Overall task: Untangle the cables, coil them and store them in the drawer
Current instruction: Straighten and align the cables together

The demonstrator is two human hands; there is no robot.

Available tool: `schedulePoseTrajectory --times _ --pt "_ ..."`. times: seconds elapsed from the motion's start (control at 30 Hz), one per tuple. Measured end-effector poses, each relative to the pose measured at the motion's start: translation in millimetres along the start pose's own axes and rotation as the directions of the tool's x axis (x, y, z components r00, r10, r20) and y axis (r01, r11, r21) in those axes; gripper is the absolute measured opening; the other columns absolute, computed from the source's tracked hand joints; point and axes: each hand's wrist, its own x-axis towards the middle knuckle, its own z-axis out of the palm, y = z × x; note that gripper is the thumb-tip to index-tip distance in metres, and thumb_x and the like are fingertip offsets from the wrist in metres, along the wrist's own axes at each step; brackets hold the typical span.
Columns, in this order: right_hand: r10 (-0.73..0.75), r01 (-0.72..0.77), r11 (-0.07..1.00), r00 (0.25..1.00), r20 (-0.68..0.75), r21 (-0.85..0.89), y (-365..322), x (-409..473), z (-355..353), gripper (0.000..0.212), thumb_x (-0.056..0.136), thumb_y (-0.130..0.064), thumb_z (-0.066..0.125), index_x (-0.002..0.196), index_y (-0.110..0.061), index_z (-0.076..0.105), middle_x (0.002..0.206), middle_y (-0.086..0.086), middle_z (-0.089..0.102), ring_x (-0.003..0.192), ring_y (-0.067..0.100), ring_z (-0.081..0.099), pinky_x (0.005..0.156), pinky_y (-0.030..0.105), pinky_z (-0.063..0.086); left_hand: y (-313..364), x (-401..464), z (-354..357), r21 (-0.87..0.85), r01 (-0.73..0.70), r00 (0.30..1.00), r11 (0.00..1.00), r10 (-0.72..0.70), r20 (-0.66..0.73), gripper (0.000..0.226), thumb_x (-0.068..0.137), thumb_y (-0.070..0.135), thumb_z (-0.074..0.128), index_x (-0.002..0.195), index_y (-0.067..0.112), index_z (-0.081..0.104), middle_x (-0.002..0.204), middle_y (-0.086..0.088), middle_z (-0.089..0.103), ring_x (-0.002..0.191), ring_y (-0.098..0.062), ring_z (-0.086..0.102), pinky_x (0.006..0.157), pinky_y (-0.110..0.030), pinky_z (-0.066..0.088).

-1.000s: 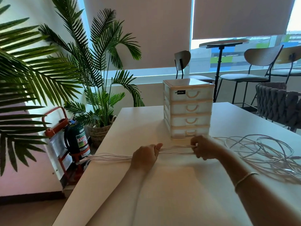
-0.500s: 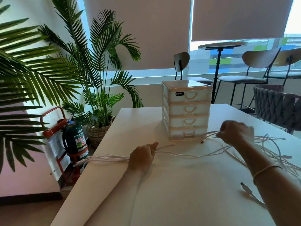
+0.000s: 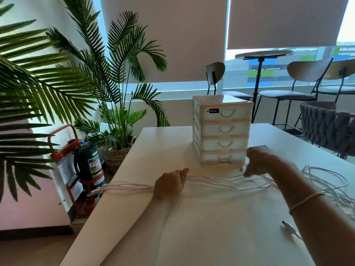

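- Head view: your left hand (image 3: 169, 186) rests on the big white table (image 3: 211, 237), and its fingers are curled tight around a bunch of thin white cables (image 3: 221, 181).
- The cable ends stick out past the left edge of the table.
- The cables run right, across the table, to your right hand (image 3: 259, 162).
- Your right hand is just in front of the small white plastic box with four drawers (image 3: 222, 131). Its fingers are bent down onto the cables, but it is blurry, so you cannot tell if it holds them.
- All four drawers are closed.
- More loose cable loops lie on the table at the right.
- A thin bracelet (image 3: 305, 200) is on your right wrist.
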Motion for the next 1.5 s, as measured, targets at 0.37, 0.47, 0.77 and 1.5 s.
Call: schedulePoseTrajectory --times 0.37,0.47,0.77,1.5 --pt "-0.403 0.381 0.721 0.910 -0.096 0.580 -90 -11 61 0.029 0.097 -0.023 0.042 0.083 -0.007 0.062 0.081 0.011 0.061 0.066 0.018 0.052 0.063 0.028 0.044 3 3 -4 -0.040 0.069 0.996 0.997 -0.072 -0.059 0.051 0.100 0.041 0.027 0.109 0.006 0.063 0.108 -0.018 0.066 0.105 -0.036 0.059 0.083 -0.037 0.045" --pt "-0.447 0.382 0.689 0.893 -0.054 0.615 -88 -13 61 0.033 0.098 -0.025 0.041 0.067 -0.021 0.054 0.067 0.000 0.055 0.057 0.007 0.045 0.055 0.017 0.036 3 5 -4 -0.108 0.097 0.992 0.989 -0.105 -0.072 0.052 0.099 0.040 0.028 0.105 0.003 0.064 0.105 -0.021 0.067 0.103 -0.038 0.059 0.083 -0.038 0.045" --pt "-0.377 0.394 0.785 0.916 -0.137 0.478 -85 -10 61 0.030 0.098 -0.031 0.038 0.101 -0.014 0.063 0.091 0.006 0.062 0.086 0.022 0.057 0.072 0.030 0.043 1 4 -3 -0.234 0.029 0.997 0.972 -0.046 -0.065 0.051 0.097 0.043 0.034 0.092 0.004 0.067 0.092 -0.017 0.071 0.095 -0.035 0.063 0.081 -0.039 0.048" --pt "-0.500 0.220 0.666 0.840 0.208 0.713 -78 -20 57 0.028 0.097 -0.028 0.045 0.075 -0.019 0.061 0.060 -0.004 0.053 0.044 0.007 0.036 0.042 0.017 0.030 0 6 -5 -0.106 0.108 0.992 0.989 -0.113 -0.050 0.055 0.099 0.045 0.024 0.101 0.008 0.066 0.100 -0.012 0.070 0.104 -0.034 0.058 0.083 -0.038 0.046"
